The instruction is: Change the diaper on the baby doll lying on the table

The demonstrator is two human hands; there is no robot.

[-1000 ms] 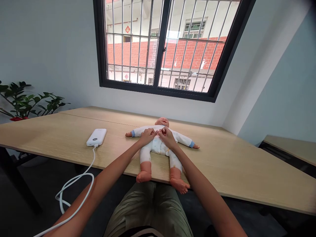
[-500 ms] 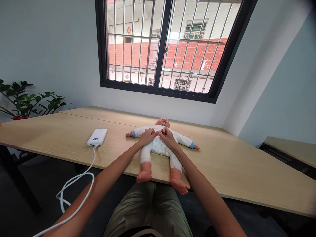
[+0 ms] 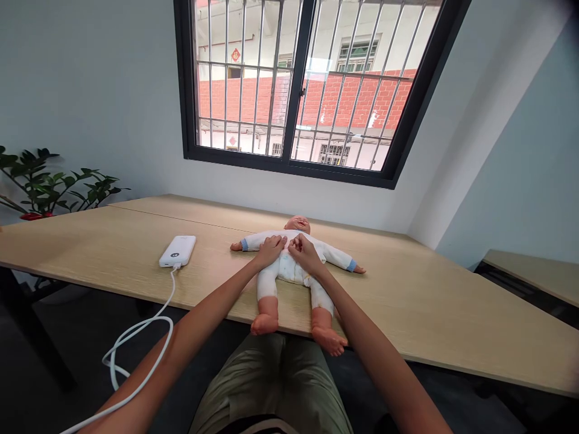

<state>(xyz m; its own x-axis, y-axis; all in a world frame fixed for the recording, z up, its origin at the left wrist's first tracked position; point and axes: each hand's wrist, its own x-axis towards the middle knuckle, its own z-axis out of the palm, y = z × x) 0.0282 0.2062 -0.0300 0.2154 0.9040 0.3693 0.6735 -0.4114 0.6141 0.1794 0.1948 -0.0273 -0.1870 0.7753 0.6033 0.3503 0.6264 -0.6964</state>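
A baby doll in white clothes with blue cuffs lies on its back, head toward the window, arms spread and bare feet over the table's near edge. My left hand rests on the doll's belly on the left, its fingers stretched out over the white top. Just right of it, my right hand is closed in a pinch at the middle of the top. What sits between those fingertips is too small to make out. A narrow gap separates the two hands.
On the light wood table, a white power bank lies to the left. Its white cable hangs off the near edge and loops over my left forearm. A potted plant stands far left, and a barred window is ahead.
The fingertips of my two hands, close together before, have moved slightly apart. My left hand has shifted a little left. The doll has hardly moved.
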